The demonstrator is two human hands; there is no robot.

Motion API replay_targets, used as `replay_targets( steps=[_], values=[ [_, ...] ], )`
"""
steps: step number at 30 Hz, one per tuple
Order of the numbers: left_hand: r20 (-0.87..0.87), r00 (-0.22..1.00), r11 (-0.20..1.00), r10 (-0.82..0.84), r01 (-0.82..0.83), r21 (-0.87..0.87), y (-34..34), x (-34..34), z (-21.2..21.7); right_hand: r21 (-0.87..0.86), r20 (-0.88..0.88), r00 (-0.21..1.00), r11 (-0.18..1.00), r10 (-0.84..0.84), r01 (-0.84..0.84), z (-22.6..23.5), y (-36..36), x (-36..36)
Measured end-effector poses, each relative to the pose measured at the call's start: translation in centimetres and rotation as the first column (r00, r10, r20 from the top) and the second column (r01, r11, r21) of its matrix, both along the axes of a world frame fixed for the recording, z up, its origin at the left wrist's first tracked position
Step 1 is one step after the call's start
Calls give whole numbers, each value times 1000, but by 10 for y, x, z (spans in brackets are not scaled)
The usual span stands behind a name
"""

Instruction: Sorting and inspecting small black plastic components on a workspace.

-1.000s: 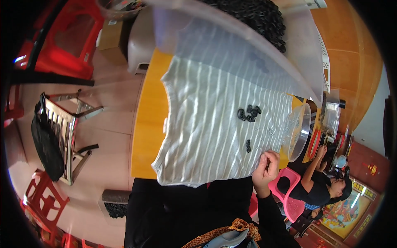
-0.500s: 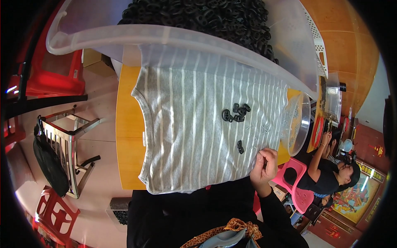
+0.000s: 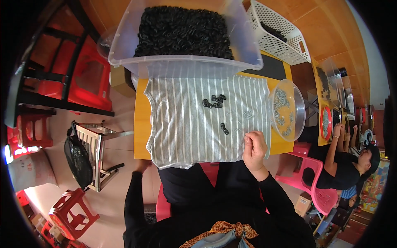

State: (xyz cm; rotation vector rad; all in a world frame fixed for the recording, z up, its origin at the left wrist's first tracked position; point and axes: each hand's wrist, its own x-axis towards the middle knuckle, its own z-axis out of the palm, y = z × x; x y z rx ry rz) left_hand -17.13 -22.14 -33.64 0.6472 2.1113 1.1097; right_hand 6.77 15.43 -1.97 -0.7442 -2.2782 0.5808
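A grey-and-white striped shirt lies spread over the wooden table. My right hand rests at its front right, fingers curled and thumb pressed in; anything they pinch is too small or hidden. Left of that hand lie two small black plastic pieces with holes. Farther back sits a cluster of similar black pieces. Some thin metal pins are scattered on the cloth. My left hand hangs low beside the table's front left corner, its fingers hidden by the edge.
A clear tub full of black pieces stands at the back. To the right are a round clear bowl of metal pins and a white perforated basket. A co-worker sits at another table. Metal chair at left.
The view has shifted back, showing more of the tub, the basket and my legs. My left arm and hand have come into view. My right hand stays at the shirt's right side, fingers curled.
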Motion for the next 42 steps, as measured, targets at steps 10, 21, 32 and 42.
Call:
replay_targets(
  steps=[10,21,32,42],
  values=[
    [-43,965,874,257,-213,438,137,51,386,82,-120,992,996,30,-21,3,10,18],
    [-838,541,934,66,262,243,269,109,339,34,-178,983,999,37,-31,1,13,25],
    [-857,475,929,-201,371,-13,297,102,346,36,-172,982,997,74,-68,1,10,27],
    [-752,621,864,-222,482,143,300,67,339,42,-194,977,996,84,-77,3,6,26]
  ],
)
